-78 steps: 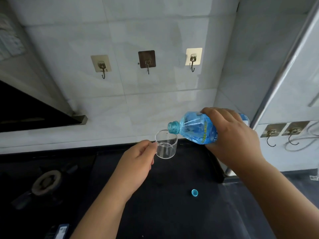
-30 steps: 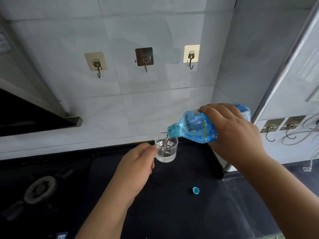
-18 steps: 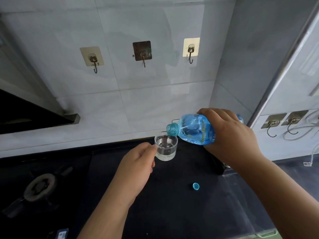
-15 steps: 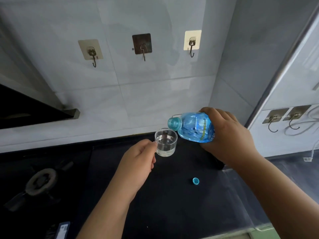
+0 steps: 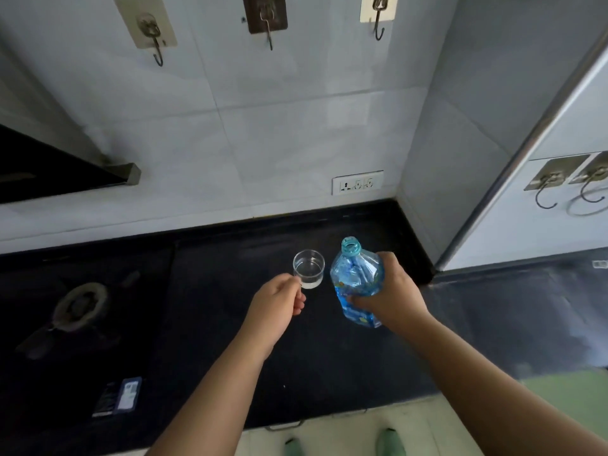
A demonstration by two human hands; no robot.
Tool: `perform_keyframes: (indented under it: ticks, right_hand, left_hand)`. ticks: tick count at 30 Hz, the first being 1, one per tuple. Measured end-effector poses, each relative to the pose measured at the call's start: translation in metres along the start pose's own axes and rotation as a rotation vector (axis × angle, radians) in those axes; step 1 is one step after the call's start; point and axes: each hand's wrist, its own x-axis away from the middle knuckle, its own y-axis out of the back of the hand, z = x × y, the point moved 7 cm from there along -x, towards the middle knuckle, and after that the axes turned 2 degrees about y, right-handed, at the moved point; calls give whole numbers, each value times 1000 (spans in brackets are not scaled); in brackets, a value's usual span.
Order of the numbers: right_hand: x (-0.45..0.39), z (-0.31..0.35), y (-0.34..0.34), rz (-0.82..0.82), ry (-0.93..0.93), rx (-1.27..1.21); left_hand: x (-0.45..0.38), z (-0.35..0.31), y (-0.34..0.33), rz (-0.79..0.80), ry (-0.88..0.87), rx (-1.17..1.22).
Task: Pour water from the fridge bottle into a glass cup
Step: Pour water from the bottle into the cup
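Observation:
A small clear glass cup with water in it sits low over the black counter. My left hand grips it by its near side. Just right of the cup is the blue plastic bottle, upright, its open mouth at the top and no cap on it. My right hand is wrapped around the bottle's right side and lower body. The bottle's base is at counter level; whether it rests there I cannot tell. The bottle's cap is not visible.
A gas burner sits at the left of the counter, with a small dark packet near the front edge. A wall socket is behind the cup. A tiled wall corner and steel post close the right side.
The bottle went from tilted over the cup to upright beside it. Both hands came down to the counter. The cup now holds water, and the view has tipped downward.

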Motion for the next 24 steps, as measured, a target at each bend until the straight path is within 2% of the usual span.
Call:
perform_keyframes:
  ticks: [7,11,24]
  right_hand:
    - [7,-53,-61,98,-139,-180]
    - [16,-73,-83,118,-155,-229]
    - [9,-82,-99,205,-97,-226]
  left_hand:
    - [-44,89,-26,126,171,-55]
    - [-63,127,-43,165,271,-23]
    - [-119,156,-91,228,399,-33]
